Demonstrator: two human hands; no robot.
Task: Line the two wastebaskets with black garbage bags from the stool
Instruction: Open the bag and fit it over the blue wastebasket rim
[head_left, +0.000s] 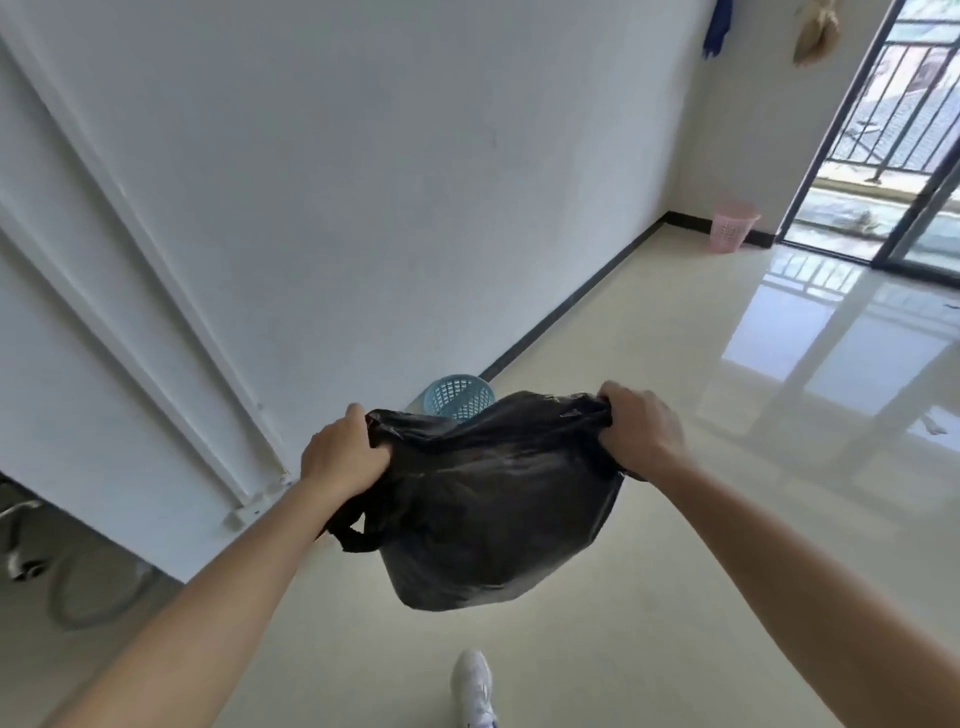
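A person stands on the glossy cream tiled floor (597, 649) with both bare arms stretched forward, holding a thin black plastic garbage bag (493, 499) up in the air between the hands. The left hand (340, 457) is clenched around the bag's left top edge, fingers tucked into the plastic, and the right hand (641, 428) grips the right top edge in a closed fist, so the mouth of the bag is pulled wide between them. The body of the bag billows out and hangs below the hands, clear of the floor, and a looped black handle (356, 538) dangles under the left wrist. Just behind the bag's upper edge, low against the white wall (415, 182), sits a light blue plastic mesh wastebasket (457, 397) — only its rim and upper lattice show, the rest is hidden by the bag. Well apart from it, in the far corner near the dark-framed glass balcony door (893, 156), stands a pink plastic mesh wastebasket (732, 228), upright on the floor with no liner that I can make out. A white door (104, 312) swings open on the left, and one white sneaker (472, 686) shows at the bottom — the person's foot, planted on the tiles.
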